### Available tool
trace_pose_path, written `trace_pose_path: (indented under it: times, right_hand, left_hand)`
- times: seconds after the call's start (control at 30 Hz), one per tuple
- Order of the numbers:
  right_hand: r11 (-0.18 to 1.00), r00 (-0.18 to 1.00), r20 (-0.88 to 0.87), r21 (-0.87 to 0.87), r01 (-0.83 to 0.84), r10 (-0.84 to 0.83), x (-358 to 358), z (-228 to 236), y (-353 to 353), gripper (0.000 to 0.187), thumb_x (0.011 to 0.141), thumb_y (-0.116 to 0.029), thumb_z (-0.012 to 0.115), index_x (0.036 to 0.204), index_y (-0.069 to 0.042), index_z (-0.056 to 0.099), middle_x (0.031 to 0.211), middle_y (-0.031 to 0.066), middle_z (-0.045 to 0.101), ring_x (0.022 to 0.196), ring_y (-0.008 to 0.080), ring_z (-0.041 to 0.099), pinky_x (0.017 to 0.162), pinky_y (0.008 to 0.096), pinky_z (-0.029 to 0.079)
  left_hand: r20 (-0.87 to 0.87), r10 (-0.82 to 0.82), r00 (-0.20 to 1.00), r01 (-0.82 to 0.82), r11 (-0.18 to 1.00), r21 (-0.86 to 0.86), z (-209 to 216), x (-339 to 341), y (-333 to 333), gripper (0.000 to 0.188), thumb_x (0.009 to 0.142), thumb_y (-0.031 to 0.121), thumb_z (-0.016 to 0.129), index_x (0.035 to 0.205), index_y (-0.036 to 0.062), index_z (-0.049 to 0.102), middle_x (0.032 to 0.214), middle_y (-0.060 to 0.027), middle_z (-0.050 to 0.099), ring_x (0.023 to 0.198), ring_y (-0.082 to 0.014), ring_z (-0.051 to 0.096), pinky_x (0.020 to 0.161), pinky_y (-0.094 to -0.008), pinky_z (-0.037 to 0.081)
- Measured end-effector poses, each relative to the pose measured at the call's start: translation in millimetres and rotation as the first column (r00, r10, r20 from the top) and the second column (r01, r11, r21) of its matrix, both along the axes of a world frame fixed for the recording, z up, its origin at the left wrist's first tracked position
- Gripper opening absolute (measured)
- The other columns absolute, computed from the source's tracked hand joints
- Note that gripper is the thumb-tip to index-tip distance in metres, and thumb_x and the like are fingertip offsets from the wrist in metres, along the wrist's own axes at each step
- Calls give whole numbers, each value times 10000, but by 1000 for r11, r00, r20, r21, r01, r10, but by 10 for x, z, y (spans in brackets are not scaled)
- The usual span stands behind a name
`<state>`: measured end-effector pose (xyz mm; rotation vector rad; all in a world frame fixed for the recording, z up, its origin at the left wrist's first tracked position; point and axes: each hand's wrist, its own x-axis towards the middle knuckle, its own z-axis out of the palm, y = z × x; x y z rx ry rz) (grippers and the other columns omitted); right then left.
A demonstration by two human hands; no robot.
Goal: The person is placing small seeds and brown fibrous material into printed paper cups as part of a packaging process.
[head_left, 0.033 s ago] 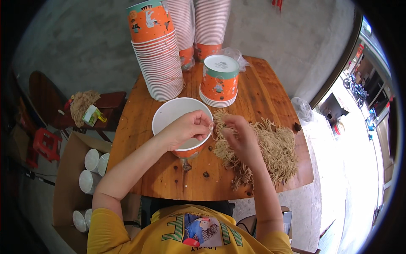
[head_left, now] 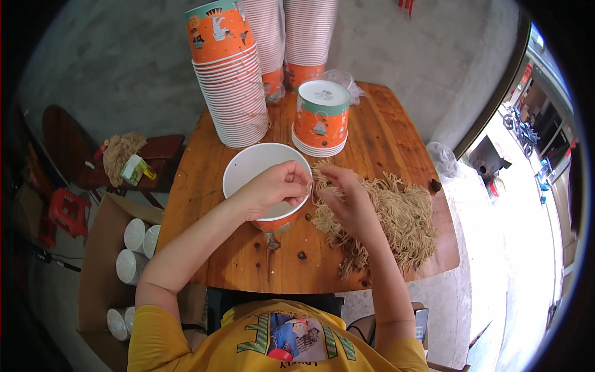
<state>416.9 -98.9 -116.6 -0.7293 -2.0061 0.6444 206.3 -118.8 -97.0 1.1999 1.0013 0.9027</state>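
A large white-lined paper tub [head_left: 239, 168] with an orange outside stands upright near the middle of the wooden table. My left hand [head_left: 273, 187] reaches across its opening. Its thumb and fingers are pinched at the right side of the rim, on what looks like a thin tan string. Just right of the tub, my right hand [head_left: 350, 201] hovers over the left edge of a pile of tan strings [head_left: 396, 217]. Its thumb and forefinger are apart, and I see nothing held between them.
A tall leaning stack of tubs [head_left: 229, 93] stands at the back left, with an upturned tub [head_left: 322, 124] beside it. Plastic-wrapped stacks [head_left: 310, 37] rise behind. A cardboard box [head_left: 102, 248] with white-ended rolls and a red stool [head_left: 68, 211] are at the left.
My right hand has shifted slightly left, and its fingers look less blurred. The left hand and tub stay in place.
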Motion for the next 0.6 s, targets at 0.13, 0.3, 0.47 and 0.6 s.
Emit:
trace_pose_path:
  times: [0.13, 0.3, 0.47, 0.6]
  right_hand:
    - [992, 995, -14, -68, -102, 102, -106, 8, 49, 175, 846, -58, 687, 992, -7, 606, 1130, 151, 617, 1036, 291, 610, 865, 352, 498]
    - [986, 989, -138, -151, -73, 52, -132, -116, 62, 70, 882, -36, 639, 907, 18, 603, 1041, 96, 617, 887, 155, 610, 758, 274, 500]
    - [750, 890, -453, -571, -335, 52, -113, -127, -14, 56, 922, -75, 541, 900, -30, 567, 908, 23, 582, 706, 59, 531, 622, 215, 428]
    - [790, 946, -323, -576, -208, 14, -104, -235, 7, 56, 944, -101, 526, 940, -45, 532, 749, -20, 491, 649, 64, 482, 610, 221, 420]
  left_hand:
    - [4, -15, 1000, 15, 1000, 10, 14, 15, -10, 149, 875, 7, 607, 1011, 34, 550, 870, -19, 579, 753, -92, 552, 686, -223, 461]
    - [-41, 22, 999, -19, 997, 76, 5, 31, -15, 183, 844, -3, 620, 1009, 28, 548, 887, -32, 564, 795, -110, 548, 715, -245, 478]
    - [-183, 25, 983, 9, 983, 184, 5, -4, -29, 163, 853, -4, 609, 998, 43, 552, 934, -14, 557, 842, -106, 532, 755, -246, 473]
    - [-283, 43, 958, 54, 944, 327, -20, 22, -25, 137, 868, 3, 597, 980, 55, 540, 931, 2, 551, 845, -99, 524, 770, -247, 468]
